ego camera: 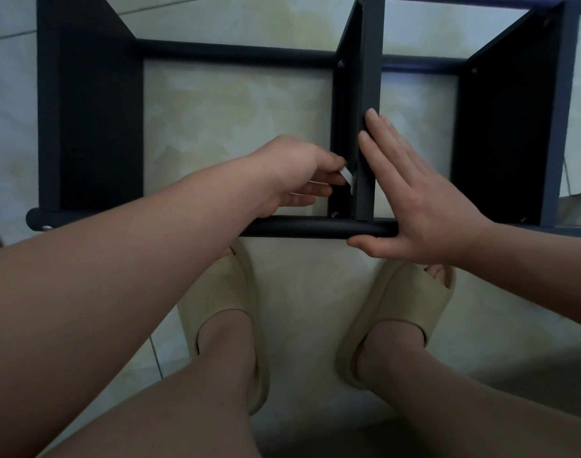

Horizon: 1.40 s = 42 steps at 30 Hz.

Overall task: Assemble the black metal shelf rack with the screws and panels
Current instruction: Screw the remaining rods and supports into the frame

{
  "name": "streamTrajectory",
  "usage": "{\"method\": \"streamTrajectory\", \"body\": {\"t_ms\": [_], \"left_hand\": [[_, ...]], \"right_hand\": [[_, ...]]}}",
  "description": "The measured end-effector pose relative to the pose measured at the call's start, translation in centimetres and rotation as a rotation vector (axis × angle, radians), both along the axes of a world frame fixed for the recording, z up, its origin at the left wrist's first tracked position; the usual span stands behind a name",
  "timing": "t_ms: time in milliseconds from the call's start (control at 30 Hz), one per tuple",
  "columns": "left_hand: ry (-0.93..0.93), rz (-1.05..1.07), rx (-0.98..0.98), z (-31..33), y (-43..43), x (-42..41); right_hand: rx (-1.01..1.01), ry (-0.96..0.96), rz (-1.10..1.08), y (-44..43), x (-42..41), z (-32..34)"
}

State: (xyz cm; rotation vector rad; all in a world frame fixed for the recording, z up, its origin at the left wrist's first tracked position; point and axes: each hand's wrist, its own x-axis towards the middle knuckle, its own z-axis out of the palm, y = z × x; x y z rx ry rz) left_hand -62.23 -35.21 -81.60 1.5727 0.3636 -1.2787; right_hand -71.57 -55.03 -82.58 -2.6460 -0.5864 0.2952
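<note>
While the flat right hand [414, 200] braces the middle panel [370, 61], left fingers [328, 178] pinch a white tool [347, 176] just beyond its near screw [334, 214].

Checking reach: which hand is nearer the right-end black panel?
Right. The right hand lies flat against the middle panel, on the side facing the right-end panel; the left hand pinches a white piece on its other side.

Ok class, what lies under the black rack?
Pale floor tiles show through the open bays of the rack. Floor beneath the solid panels is covered; the left hand, pinching a small white piece, and the flat right hand hide a little more.
</note>
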Motion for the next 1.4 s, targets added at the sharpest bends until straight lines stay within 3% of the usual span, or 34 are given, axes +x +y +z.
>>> {"method": "streamTrajectory", "body": {"t_ms": [767,1400], "left_hand": [[0.053,-0.060,-0.041,0.1,-0.2,-0.1],[-0.032,-0.181,-0.084,-0.5,1.1,0.2]], "right_hand": [[0.001,-0.003,0.002,0.0,0.0,0.0],[0.003,-0.015,0.005,0.0,0.0,-0.1]]}}
